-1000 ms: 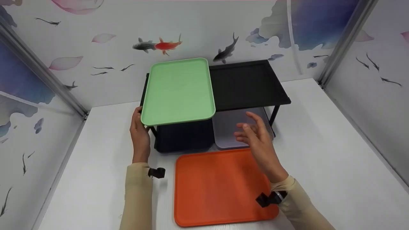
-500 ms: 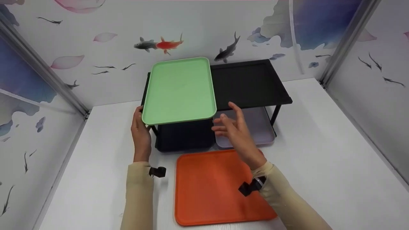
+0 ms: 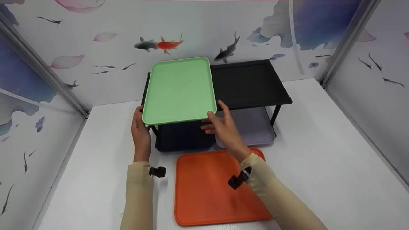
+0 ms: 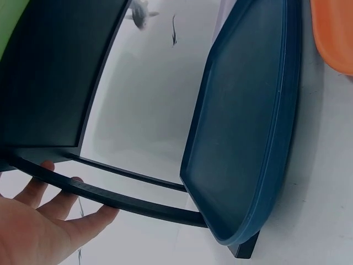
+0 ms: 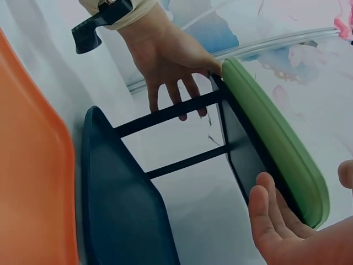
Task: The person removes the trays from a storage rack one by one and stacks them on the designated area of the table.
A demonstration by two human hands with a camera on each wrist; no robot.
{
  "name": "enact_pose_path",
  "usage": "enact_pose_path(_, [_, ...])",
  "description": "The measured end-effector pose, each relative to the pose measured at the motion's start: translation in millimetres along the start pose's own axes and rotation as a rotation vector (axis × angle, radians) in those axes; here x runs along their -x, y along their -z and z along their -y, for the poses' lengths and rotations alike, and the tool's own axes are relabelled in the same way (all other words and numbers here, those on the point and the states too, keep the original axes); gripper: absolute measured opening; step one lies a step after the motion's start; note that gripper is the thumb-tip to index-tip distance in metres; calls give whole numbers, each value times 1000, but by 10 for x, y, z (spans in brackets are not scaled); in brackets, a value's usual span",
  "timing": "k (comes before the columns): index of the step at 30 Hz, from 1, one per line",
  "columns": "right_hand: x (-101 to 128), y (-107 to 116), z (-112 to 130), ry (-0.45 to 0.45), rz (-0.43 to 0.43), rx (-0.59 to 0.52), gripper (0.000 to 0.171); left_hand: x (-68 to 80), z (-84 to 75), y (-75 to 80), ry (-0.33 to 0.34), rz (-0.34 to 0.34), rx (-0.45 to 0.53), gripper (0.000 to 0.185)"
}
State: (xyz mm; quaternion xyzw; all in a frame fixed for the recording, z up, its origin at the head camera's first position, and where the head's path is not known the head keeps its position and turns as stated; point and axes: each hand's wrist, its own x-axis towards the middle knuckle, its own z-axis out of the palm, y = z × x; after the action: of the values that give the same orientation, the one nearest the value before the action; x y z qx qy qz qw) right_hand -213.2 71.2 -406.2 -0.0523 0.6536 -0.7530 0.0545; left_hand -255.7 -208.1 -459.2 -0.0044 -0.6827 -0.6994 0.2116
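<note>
A light green tray (image 3: 179,91) lies lengthwise on the left part of a black rack's top shelf (image 3: 249,84), its near end jutting past the front edge. My left hand (image 3: 140,137) is at the front left corner; its spread fingers reach behind the rack leg (image 4: 110,196), with the thumb near the tray's side. At the tray's front right corner is my right hand (image 3: 227,131). Its thumb overlaps the corner in the head view, while the straight fingers (image 5: 266,212) reach beneath the shelf.
Below stand a dark blue tray (image 3: 185,135) on the left and a pale lilac tray (image 3: 252,124) on the right. An orange tray (image 3: 211,188) lies on the white table (image 3: 319,159) in front. Walls printed with fish enclose the back and sides.
My right hand has moved left, from over the lilac tray to the green tray's front right corner. My left hand and the trays keep their places.
</note>
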Motion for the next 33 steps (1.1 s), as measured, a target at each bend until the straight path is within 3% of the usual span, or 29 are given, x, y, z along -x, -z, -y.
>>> enact_pose_path(8, [-85,-89,-21,3,-7,-49,75,-1,-12,-8,12,-15,-17,47])
enact_pose_path(15, [-109,-148,2,24,-13,-185,72,3,-21,-10,5,-16,-15,47])
enact_pose_path(27, [43,-117,71,66,-47,-383,68,3,-12,-26,10,-27,-10,45])
enact_pose_path(33, [141,-31,60,123,-75,-387,65,2,-14,-21,26,-31,-1,46])
